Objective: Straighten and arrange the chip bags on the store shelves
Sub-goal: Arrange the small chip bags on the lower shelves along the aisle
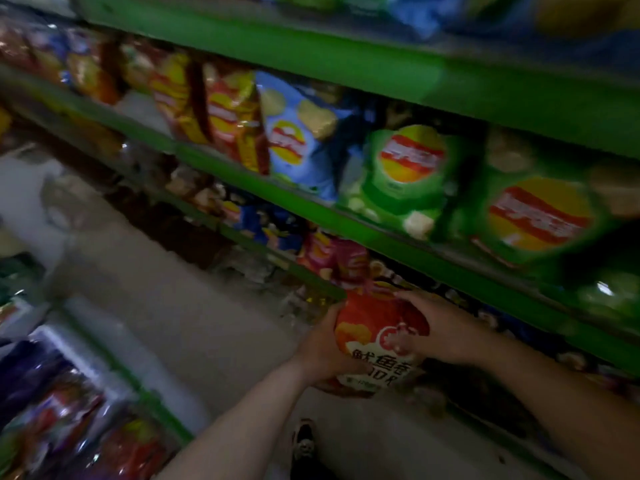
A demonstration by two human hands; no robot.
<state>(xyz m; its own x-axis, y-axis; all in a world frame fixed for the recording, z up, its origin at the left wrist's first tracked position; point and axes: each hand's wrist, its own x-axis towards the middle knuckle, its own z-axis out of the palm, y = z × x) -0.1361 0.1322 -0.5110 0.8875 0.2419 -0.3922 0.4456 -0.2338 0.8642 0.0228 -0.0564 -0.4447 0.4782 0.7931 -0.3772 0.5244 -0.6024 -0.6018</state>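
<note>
Orange chip bag (377, 337) gripped two-handed: left hand (322, 348) fingers curled round its side, right hand (446, 327) fingers clasping its top.

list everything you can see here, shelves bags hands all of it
red chip bag: one, red with white lower panel, in front of lower shelf
green chip bags: at least two, green, middle shelf, right
blue chip bag: one, light blue, left of the green ones
red-and-yellow chip bags: several, blurred, further left
pink-red bags: count unclear, lower shelf
shelves: at least three tiers, green, right side
floor: one, grey, aisle
shoe: one, dark, bottom centre
left grip: one, holds bag's left side
right grip: one, holds bag's right side
</note>
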